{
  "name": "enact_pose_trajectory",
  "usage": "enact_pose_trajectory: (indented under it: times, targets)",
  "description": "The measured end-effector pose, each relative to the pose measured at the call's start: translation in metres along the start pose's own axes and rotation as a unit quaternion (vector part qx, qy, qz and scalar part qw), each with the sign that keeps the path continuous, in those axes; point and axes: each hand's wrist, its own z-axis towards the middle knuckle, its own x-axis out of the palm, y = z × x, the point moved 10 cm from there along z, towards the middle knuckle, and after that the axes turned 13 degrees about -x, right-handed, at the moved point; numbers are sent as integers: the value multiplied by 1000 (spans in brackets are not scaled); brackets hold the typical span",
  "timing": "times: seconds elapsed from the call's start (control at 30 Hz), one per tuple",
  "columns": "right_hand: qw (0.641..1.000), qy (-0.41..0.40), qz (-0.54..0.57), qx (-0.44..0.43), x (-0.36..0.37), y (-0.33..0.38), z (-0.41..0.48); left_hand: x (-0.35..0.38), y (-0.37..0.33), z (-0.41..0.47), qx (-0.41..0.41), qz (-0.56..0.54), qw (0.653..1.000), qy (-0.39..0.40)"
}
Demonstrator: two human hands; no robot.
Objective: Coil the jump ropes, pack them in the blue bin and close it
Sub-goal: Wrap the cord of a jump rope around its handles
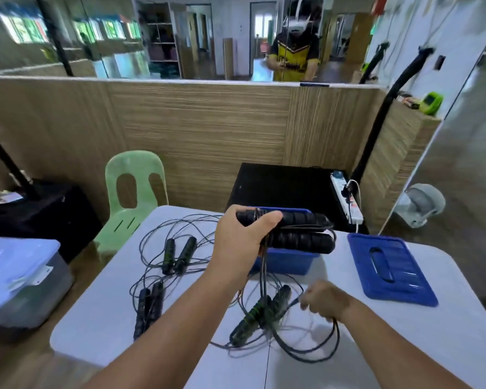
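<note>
Just above the blue bin (286,261), the left hand (242,240) grips two black foam handles (300,230) side by side, fingers wrapped over the top one and thumb underneath, so that the pair lies level over the bin's open top. A thin cord (320,352) drops from those handles past the bin's front wall and sweeps into a dark loop low on the white table (110,318). The right hand (323,300) is closed round that loop near the table's front, though blur softens its fingers. The bin stands toward the far edge of the table, partly hidden behind the left hand. Its blue lid (390,268) lies flat on the table to the right, apart from the bin. Three more jump ropes lie uncoiled on the table: the far rope (177,255) with its handles paired left of the bin, the left rope (149,307) nearer the front left, and the middle rope (257,315) with green-ringed handles just beside the right hand, its cord tangled with the loop. A green chair (132,197) stands behind the table, and a grey tub (26,299) sits on the left.
</note>
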Motion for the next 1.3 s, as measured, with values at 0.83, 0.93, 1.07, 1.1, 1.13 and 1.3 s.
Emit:
enact_pose_trajectory:
  times: [0.83,0.93,1.07,1.1,1.13,1.3]
  targets:
    - [881,-326,334,-81,-139,-18,-97,34,-62,-10,30,-36,998,48]
    - [909,-282,307,9,-98,-60,-80,43,-66,-17,35,-49,996,71]
    - [958,-222,152,95,-58,-99,-74,55,-67,-25,39,-39,995,87]
    - [964,-199,133,119,-43,-108,-76,57,-65,-26,37,-36,995,87]
    - [966,-180,117,140,-30,-116,-78,60,-62,-27,34,-36,995,88]
    - [983,-76,41,160,26,-115,-92,70,-44,-34,28,-20,995,93]
